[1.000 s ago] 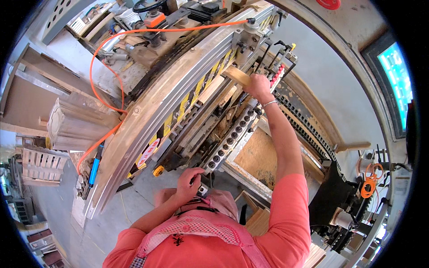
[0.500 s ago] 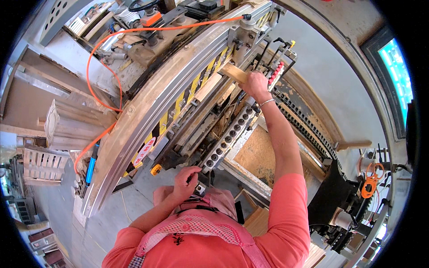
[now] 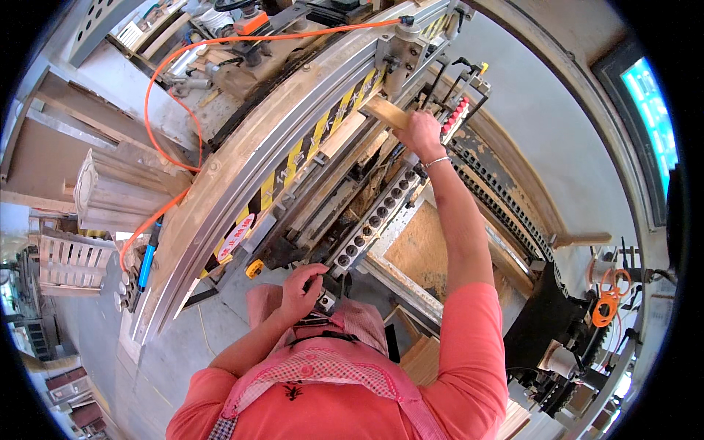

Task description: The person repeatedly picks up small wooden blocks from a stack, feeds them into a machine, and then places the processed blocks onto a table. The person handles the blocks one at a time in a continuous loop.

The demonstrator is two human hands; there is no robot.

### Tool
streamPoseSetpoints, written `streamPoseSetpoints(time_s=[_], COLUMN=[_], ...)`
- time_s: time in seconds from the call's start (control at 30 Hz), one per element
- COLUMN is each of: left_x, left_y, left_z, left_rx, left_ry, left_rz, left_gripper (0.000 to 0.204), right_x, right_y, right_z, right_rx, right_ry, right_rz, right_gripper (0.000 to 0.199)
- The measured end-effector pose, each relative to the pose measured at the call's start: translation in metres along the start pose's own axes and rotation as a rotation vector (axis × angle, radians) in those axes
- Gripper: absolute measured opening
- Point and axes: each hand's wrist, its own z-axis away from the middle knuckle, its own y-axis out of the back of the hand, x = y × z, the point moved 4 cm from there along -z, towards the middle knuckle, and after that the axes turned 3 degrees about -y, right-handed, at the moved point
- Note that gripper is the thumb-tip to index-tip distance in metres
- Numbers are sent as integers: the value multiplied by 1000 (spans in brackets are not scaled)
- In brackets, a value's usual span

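My right hand (image 3: 420, 135), at the end of an outstretched arm, grips a flat pale wooden block (image 3: 387, 113) at its near end. The block's far end reaches the striped face of the machine's beam. A second wooden strip (image 3: 343, 136) lies along that face, left of the block. My left hand (image 3: 301, 292) is curled closed near my waist, around a black handle mostly hidden by the fingers. Beside it is a small metal box (image 3: 327, 299). A rail with several round black knobs (image 3: 374, 221) runs between my hands.
The long metal beam (image 3: 242, 158) curves across the left, with an orange hose (image 3: 220, 49) over it. A wood-dusted panel (image 3: 419, 253) lies right of the knob rail. Red buttons (image 3: 455, 116) sit beyond my right hand. A lit screen (image 3: 649, 117) stands far right.
The view has shifted slightly, moving the machine a little in the picture. My right hand still grips the wooden block, and my left hand stays closed in nearly the same place.
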Motion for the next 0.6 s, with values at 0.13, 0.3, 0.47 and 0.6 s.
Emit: streamPoseSetpoints(time_s=[0.13,0.3,0.47,0.6], left_x=[-2,-1,6,7], left_y=[3,5,4,2], left_z=[1,-1,-4,-3], left_rx=[-14,-16,-119,-206], left_ry=[20,-61,-308,-469], left_rz=[7,6,-91,-177], left_gripper=[21,19,18,30], right_x=[-4,-7,-17,-69], right_y=[4,1,14,46], right_z=[2,-1,32,140], right_rx=[-19,-31,398,702], right_ry=[1,-21,-144,-140], right_rz=[17,45,-48,-327], right_gripper=[44,43,41,37])
